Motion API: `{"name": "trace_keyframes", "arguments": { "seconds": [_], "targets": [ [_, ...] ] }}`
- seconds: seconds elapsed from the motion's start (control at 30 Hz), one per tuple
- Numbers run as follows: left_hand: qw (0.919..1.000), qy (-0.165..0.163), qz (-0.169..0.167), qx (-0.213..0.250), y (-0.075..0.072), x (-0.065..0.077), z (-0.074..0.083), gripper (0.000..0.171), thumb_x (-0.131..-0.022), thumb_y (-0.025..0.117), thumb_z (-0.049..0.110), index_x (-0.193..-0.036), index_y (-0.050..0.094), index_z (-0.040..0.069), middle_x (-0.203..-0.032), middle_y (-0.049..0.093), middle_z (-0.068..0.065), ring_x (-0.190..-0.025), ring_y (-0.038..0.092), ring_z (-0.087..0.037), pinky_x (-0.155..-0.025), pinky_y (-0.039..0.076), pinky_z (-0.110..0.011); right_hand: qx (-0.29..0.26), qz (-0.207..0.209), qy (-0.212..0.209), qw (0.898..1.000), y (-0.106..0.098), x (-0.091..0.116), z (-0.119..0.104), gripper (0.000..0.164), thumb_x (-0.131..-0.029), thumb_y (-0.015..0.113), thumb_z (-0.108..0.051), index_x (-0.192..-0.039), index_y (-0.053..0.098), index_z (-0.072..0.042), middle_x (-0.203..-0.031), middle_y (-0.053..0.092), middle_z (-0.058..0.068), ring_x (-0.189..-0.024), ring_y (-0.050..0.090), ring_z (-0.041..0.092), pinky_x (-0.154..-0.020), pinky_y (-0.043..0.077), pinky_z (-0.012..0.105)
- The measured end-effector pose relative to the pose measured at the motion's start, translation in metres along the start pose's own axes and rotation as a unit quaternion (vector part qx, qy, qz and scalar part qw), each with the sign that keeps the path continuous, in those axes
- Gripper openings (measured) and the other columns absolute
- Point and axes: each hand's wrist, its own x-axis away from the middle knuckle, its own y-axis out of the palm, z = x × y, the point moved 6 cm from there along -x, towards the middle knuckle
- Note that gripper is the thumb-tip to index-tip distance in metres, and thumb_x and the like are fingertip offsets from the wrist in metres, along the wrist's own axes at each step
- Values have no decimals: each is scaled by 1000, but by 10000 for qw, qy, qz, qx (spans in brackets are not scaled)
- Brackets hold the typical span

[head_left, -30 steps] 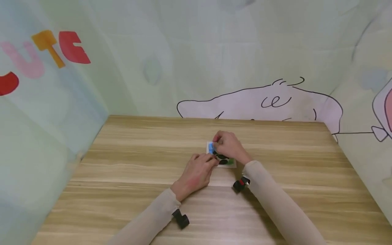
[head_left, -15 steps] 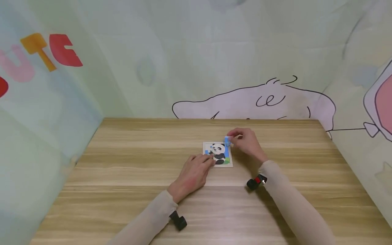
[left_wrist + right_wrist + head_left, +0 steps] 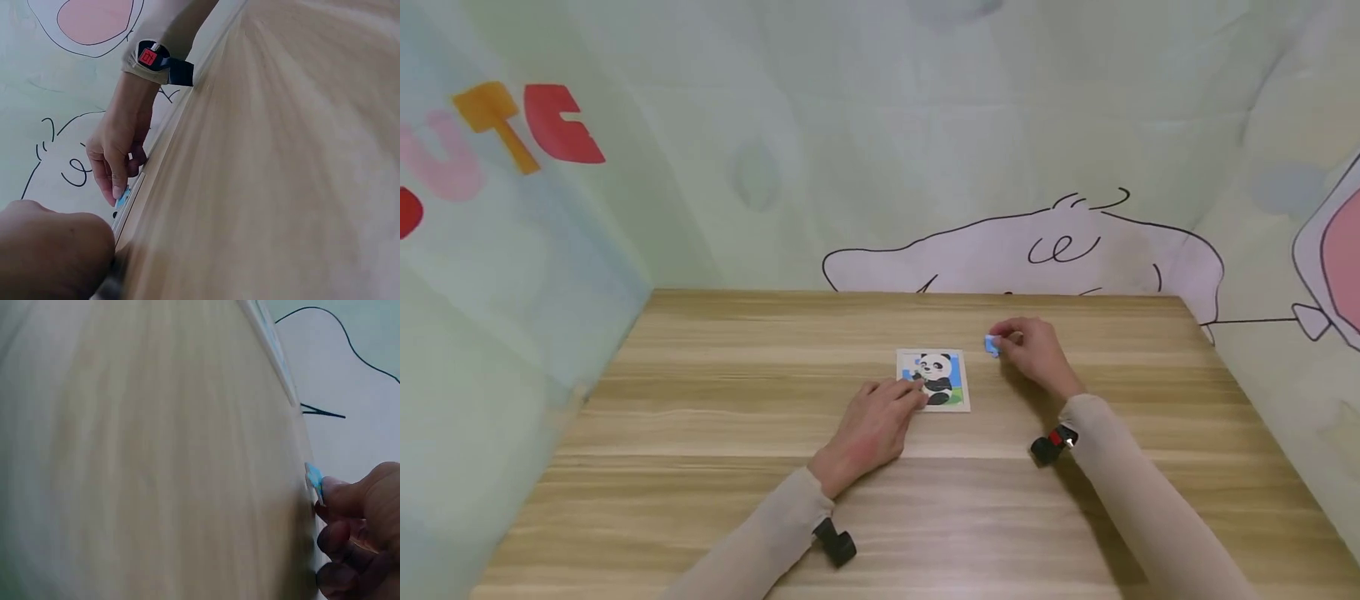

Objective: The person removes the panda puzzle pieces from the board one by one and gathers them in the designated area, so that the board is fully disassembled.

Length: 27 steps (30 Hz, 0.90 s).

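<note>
A small square panda jigsaw puzzle point(image 3: 956, 383) in a pale frame lies past the middle of the wooden table. My left hand point(image 3: 871, 425) rests on its lower left corner, fingers fairly straight and covering part of the picture. To the right of the frame, my right hand point(image 3: 1037, 354) pinches a light blue puzzle piece point(image 3: 991, 345) between thumb and finger. The right wrist view shows that blue piece point(image 3: 315, 480) at the thumb tip, close over the tabletop. In the left wrist view the right hand point(image 3: 119, 147) points downward with the piece at its fingertips.
The wooden table point(image 3: 737, 358) runs back to a printed cloth wall point(image 3: 700, 167) with a cartoon drawing and coloured letters. Each wrist wears a small black camera point(image 3: 835, 542). Bare wood surrounds the puzzle.
My right hand has lifted the blue piece off the puzzle and carried it right, beyond the frame. The panda picture is now more exposed. My left hand has stayed at the corner.
</note>
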Motion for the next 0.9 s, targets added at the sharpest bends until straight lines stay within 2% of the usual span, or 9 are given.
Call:
{"name": "trace_keyframes", "arguments": {
  "seconds": [0.13, 0.27, 0.33, 0.4, 0.5, 0.6, 0.7, 0.8, 0.9],
  "targets": [
    [10000, 40, -35, 36, 2, -1, 3, 26, -111, 54, 18, -128, 74, 18, -146, 69, -3, -128, 68, -25, -106, 53, -50, 496, 179, -226, 9984, 0, 3, -2, 21, -104, 70, -14, -119, 77, -1, -119, 75, 20, -99, 68, 33, -85, 55, 44],
    [10000, -15, -76, -17, 2, -1, 4, 25, -111, 54, 18, -126, 74, 19, -146, 69, -3, -127, 68, -24, -107, 53, -50, 847, 411, -584, 9938, 0, 8, -13, 19, -102, 71, -10, -118, 77, -1, -129, 70, 23, -116, 66, 41, -101, 53, 58],
    [9999, -36, -84, -42, 2, -1, 4, 24, -111, 55, 18, -125, 74, 19, -145, 70, -3, -127, 68, -23, -106, 53, -50, 800, 529, -778, 9923, 2, 10, -22, 19, -101, 69, -7, -118, 77, -2, -130, 69, 23, -111, 68, 41, -98, 54, 57],
    [9999, -54, -98, -36, 2, 0, 3, 24, -111, 55, 18, -125, 74, 19, -145, 70, -3, -127, 68, -23, -106, 53, -50, 636, 579, -1026, 9910, 7, 12, -34, 19, -100, 69, -4, -117, 78, -2, -127, 71, 22, -100, 70, 37, -90, 57, 51],
    [9999, -53, -142, -7, 1, 0, 3, 24, -111, 55, 17, -126, 74, 19, -147, 69, -3, -128, 67, -24, -107, 53, -50, 363, 246, -1298, 9906, 19, 17, -51, 22, -100, 69, -4, -119, 78, -3, -119, 73, 18, -82, 66, 25, -74, 54, 36],
    [9998, -38, -179, -24, 1, -2, 3, 24, -111, 55, 17, -127, 74, 19, -147, 68, -3, -129, 67, -24, -107, 53, -49, 201, -392, -1468, 9882, 34, 19, -65, 26, -101, 71, -9, -125, 76, -2, -112, 74, 14, -77, 59, 16, -67, 48, 26],
    [9998, 17, -143, -122, 1, -4, 3, 23, -110, 56, 17, -126, 74, 20, -147, 69, -3, -127, 67, -23, -105, 54, -48, 375, -834, -1643, 9822, 46, 21, -75, 31, -100, 74, -13, -129, 73, -1, -106, 72, 11, -80, 58, 15, -70, 48, 26],
    [9998, 80, -69, -164, 0, -5, 3, 22, -110, 57, 17, -123, 74, 21, -145, 70, -2, -124, 68, -23, -103, 54, -47, 669, -933, -1803, 9769, 52, 21, -80, 33, -99, 77, -14, -128, 72, 0, -102, 70, 11, -85, 59, 18, -78, 49, 32],
    [9998, 107, -34, -133, 1, -6, 2, 21, -109, 57, 16, -122, 74, 20, -144, 70, -2, -123, 68, -23, -103, 54, -47, 879, -955, -1777, 9755, 54, 20, -82, 30, -98, 77, -13, -124, 72, -1, -99, 70, 10, -88, 60, 20, -83, 51, 38]
  ]
}}
